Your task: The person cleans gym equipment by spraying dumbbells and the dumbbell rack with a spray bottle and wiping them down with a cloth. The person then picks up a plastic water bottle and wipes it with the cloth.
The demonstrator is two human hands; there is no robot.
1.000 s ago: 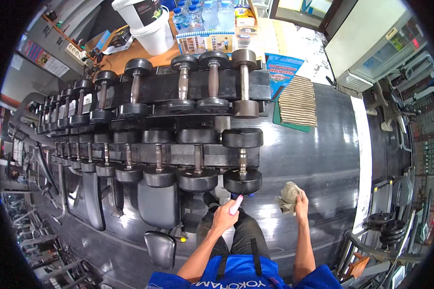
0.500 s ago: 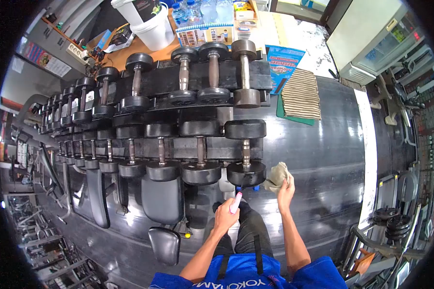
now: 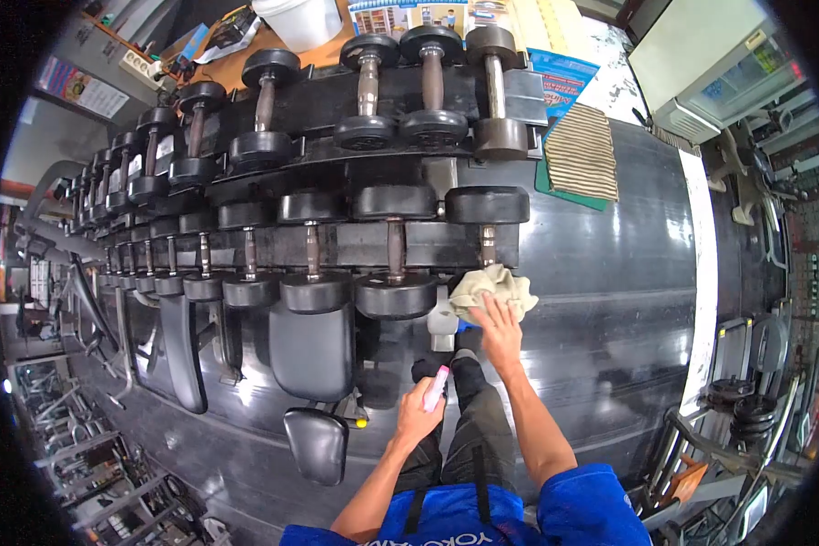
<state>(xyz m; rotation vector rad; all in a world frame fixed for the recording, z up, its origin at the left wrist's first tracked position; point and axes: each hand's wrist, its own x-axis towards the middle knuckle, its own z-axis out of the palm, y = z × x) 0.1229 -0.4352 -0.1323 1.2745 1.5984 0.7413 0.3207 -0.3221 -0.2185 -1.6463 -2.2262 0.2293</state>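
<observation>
A crumpled beige cloth (image 3: 493,289) lies over the near head of the rightmost lower-row dumbbell (image 3: 488,206), hiding most of that head. My right hand (image 3: 500,332) presses on the cloth, fingers against its near side. Lower and to the left, my left hand (image 3: 419,411) is closed around a small white and pink bottle (image 3: 437,387), away from the rack. Left of the cloth, another black dumbbell (image 3: 396,296) rests on the same row. Behind stands the upper row, with a metallic dumbbell (image 3: 495,91) at its right end.
Right of the rack, a striped mat (image 3: 582,153) lies over a green sheet on the dark floor (image 3: 610,300). A white bucket (image 3: 300,23) stands on the wooden desk. Below the rack are a padded bench (image 3: 311,350) and a smaller seat (image 3: 316,446).
My right hand has moved left and up, bringing the cloth from beside the rack onto the end dumbbell. My left hand with the bottle has lowered slightly. The view has shifted.
</observation>
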